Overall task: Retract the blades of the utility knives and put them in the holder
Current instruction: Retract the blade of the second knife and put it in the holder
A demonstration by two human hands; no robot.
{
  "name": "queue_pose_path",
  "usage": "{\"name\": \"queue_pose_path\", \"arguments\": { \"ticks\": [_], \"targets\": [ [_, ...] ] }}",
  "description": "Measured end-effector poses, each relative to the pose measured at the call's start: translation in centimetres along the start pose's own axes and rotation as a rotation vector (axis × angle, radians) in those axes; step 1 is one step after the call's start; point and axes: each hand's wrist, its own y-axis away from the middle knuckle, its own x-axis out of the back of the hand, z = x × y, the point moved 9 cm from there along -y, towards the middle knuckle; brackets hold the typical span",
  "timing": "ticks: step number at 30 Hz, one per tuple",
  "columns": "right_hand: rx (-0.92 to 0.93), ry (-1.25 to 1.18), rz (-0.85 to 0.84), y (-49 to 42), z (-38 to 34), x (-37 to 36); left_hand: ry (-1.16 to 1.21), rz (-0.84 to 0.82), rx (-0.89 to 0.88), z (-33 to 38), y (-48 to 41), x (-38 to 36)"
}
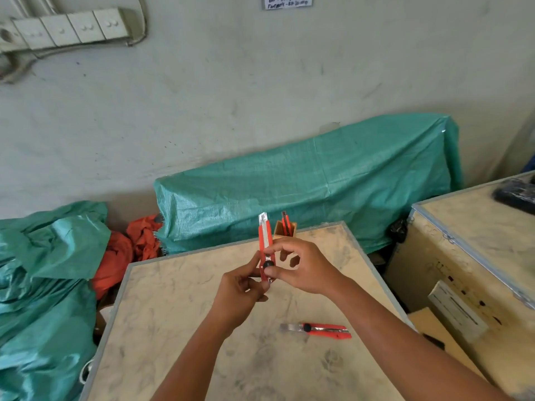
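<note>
Both hands hold one red utility knife (265, 241) upright above the wooden crate top (179, 308). My left hand (241, 293) grips its lower end. My right hand (301, 267) pinches it near the black slider knob, other fingers spread. A short piece of blade shows at the knife's top. A second red knife (324, 330) lies flat on the crate near my right forearm, its blade extended to the left. A small wooden holder (282, 229) stands at the crate's far edge with a red knife (286, 222) upright in it.
Green tarpaulin (318, 180) covers bulky things behind the crate and at the left. Orange fabric (124, 256) lies between them. Another wooden crate (474, 244) stands at the right with a dark object (516, 193) on top. A power strip (66, 28) hangs on the wall.
</note>
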Motion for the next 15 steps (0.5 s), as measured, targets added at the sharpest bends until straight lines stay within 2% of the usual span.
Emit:
{"name": "queue_pose_path", "arguments": {
  "ticks": [7,11,15],
  "targets": [
    [-0.044,-0.003,0.162,-0.9,2.3,1.4,-0.013,-0.047,-0.014,-0.1,-2.6,-1.7],
    [-0.191,-0.160,0.195,-2.6,6.2,2.5,-0.094,-0.071,-0.016,-0.9,-5.7,-2.3],
    [-0.258,-0.160,0.210,-5.2,10.3,3.8,-0.201,-0.124,-0.010,-2.0,-9.4,-3.4]
  ]
}}
